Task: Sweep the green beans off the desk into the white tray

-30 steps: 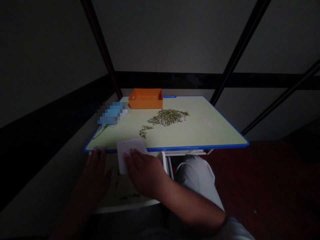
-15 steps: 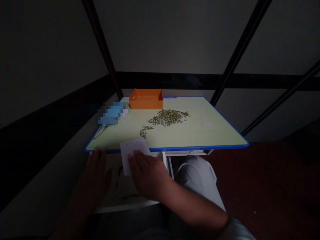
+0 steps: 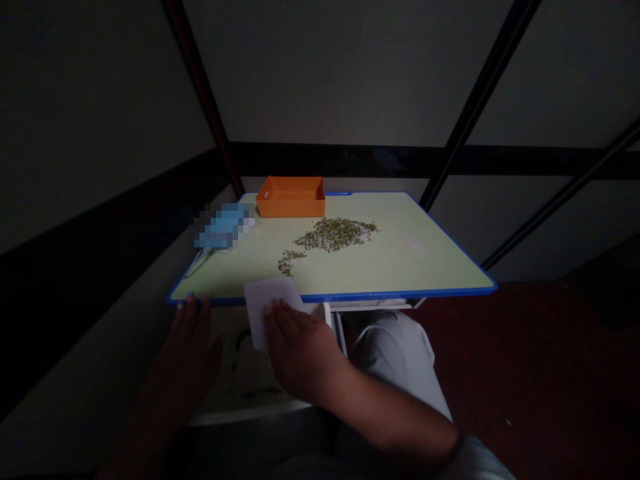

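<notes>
My right hand point(image 3: 305, 350) grips a flat white plastic scraper-like sheet point(image 3: 256, 307) with rounded corners, its far end at the table's front edge. Fingers stretched out, my left hand point(image 3: 193, 340) rests with its tips at the front left edge of the table point(image 3: 400, 273). A pulled-out white drawer point(image 3: 240, 419) lies below both hands, with dark bits scattered inside. On the tabletop is a spread heap of small green and brown grains point(image 3: 337, 233). A smaller trail of the same grains point(image 3: 287, 261) runs from it toward the sheet.
An orange open box point(image 3: 293, 207) stands at the back left of the table. Left of it lies a blurred-out blue item point(image 3: 224, 225) with a white cable point(image 3: 197, 263). Pale bits point(image 3: 411, 243) are spread on the right. A wall backs the table; my knee point(image 3: 395, 340) is below.
My right hand and the white sheet have shifted slightly to the right. My left hand stays at the table edge, and the heap looks the same.
</notes>
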Motion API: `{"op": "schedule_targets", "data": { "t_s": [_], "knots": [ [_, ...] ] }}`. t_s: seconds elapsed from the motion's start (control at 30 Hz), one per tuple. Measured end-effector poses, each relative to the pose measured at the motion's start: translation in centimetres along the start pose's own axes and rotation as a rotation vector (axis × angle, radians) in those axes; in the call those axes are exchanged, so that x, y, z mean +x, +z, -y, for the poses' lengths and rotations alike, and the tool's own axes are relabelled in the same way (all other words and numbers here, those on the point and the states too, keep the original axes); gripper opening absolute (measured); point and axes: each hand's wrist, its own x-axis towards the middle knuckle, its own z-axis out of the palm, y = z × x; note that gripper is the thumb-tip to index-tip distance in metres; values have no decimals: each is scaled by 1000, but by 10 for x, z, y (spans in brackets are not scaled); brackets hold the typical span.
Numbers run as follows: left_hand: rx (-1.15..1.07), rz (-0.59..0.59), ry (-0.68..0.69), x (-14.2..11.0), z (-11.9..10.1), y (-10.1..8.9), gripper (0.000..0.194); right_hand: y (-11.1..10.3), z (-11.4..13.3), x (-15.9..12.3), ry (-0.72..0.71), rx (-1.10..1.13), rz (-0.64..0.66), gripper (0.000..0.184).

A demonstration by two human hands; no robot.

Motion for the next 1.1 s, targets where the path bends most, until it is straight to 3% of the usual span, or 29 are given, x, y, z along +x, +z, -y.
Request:
{"op": "schedule_targets", "data": {
  "t_s": [0.7, 0.9, 1.1],
  "knots": [
    [4, 2, -20, 1, -4, -3, 69, 6, -3, -4, 11, -15, -54, 45],
    [5, 6, -11, 1, -3, -4, 69, 6, -5, -2, 42, -28, -8, 45],
    [2, 3, -2, 1, -1, -3, 69, 7, -13, -1, 24, -67, -89, 42]
  ]
}}
